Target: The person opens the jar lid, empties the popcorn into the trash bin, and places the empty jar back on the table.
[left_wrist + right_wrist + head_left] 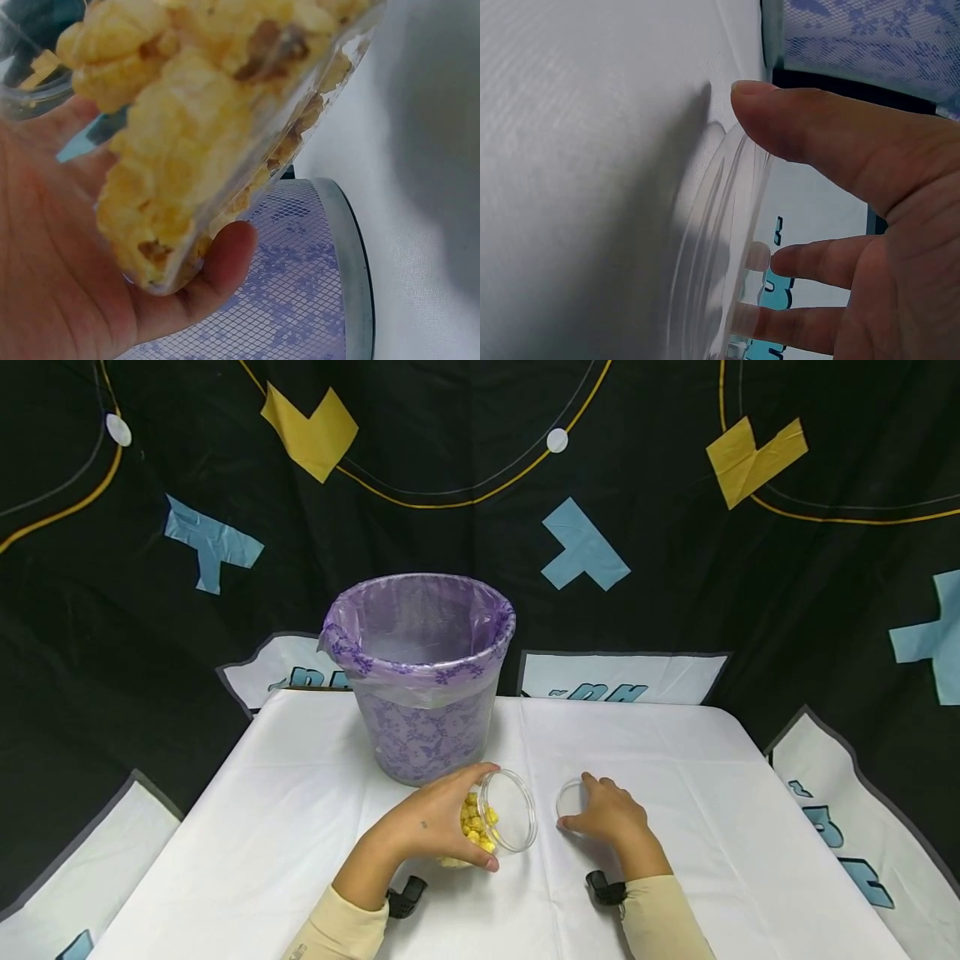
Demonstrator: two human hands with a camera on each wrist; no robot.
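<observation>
My left hand point(429, 821) grips a clear plastic jar point(533, 827), thumb and fingers spread around its wall. The jar is tilted, its round mouth facing right. Yellow popcorn point(474, 820) shows inside, and in the left wrist view the popcorn point(187, 127) fills much of the jar. To the right, my right hand point(611, 814) holds a clear round lid point(567, 797) by its edge. The right wrist view shows the ridged lid point(712, 255) between the thumb and fingers, close above the white cloth. Lid and jar are apart.
A purple mesh bin point(431, 727) lined with a patterned purple bag point(480, 656) stands just beyond my left hand. White cloth point(675, 760) covers the table. Behind hangs a black curtain point(420, 543) with taped blue and yellow shapes.
</observation>
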